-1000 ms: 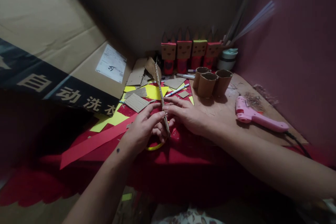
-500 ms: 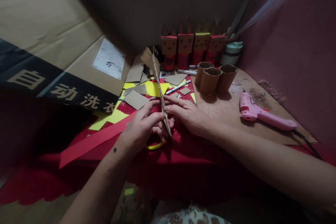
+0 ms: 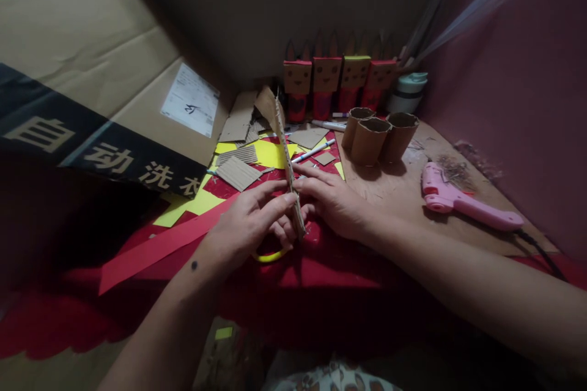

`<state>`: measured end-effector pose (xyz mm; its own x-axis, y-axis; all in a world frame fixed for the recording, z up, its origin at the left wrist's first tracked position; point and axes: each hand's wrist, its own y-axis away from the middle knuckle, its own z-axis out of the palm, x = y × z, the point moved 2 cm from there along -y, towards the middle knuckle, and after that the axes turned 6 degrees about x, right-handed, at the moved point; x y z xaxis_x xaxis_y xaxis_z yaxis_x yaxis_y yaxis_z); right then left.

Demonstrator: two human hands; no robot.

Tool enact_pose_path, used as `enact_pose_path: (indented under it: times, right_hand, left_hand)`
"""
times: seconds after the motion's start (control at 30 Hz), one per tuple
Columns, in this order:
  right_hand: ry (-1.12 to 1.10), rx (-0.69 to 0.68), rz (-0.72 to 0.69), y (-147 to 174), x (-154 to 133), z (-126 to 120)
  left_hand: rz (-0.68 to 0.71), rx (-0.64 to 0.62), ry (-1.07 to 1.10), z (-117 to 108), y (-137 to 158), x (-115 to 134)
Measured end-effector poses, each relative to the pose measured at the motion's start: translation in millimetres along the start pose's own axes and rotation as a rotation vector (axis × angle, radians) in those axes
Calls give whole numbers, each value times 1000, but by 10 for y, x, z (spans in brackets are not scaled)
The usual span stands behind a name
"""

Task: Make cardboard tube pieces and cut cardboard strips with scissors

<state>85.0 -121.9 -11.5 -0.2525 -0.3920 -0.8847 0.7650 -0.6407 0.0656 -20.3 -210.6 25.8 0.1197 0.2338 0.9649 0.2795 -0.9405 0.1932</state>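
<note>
A piece of cardboard [image 3: 285, 146] stands edge-on between my hands, its upper end bent over to the left. My left hand [image 3: 250, 214] grips its near part from the left, thumb against the edge and fingers curled. From the other side my right hand [image 3: 337, 198] presses on it, and its fingertips are partly hidden behind the sheet. Just under my left hand, a yellow loop-shaped handle [image 3: 269, 257] lies on the red cloth [image 3: 321, 269]; the rest of it is covered. A red paper strip [image 3: 151, 253] extends to the left of that hand.
A large cardboard box [image 3: 137, 98] leans in at left. Cardboard scraps [image 3: 238, 173], yellow paper [image 3: 263, 153] and markers [image 3: 314, 150] lie beyond my hands. Several cardboard figures [image 3: 326, 73] line the back. Cardboard tubes [image 3: 368, 142] and a pink glue gun [image 3: 468, 200] rest on a board [image 3: 389, 195] at right.
The cardboard's upper end has swung slightly right, so the sheet looks more upright. Both hands have shifted a little with it and keep their hold.
</note>
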Motion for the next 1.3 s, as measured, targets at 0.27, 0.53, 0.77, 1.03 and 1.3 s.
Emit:
enact_pose_path:
  times: [0.27, 0.53, 0.77, 1.03, 1.3]
  right_hand:
    - [-107, 74, 19, -27, -41, -43]
    - [-96, 74, 21, -33, -30, -45]
    - [-92, 76, 5, -23, -26, -38]
    - [-11, 151, -3, -9, -44, -22]
    - [204, 192, -58, 20, -56, -18]
  left_hand:
    - [140, 56, -242, 29, 185, 11]
    - [257, 68, -219, 62, 168, -104]
    - [413, 154, -467, 63, 227, -132]
    - [560, 230, -659, 128, 277, -77]
    - [702, 298, -812, 185, 311, -52]
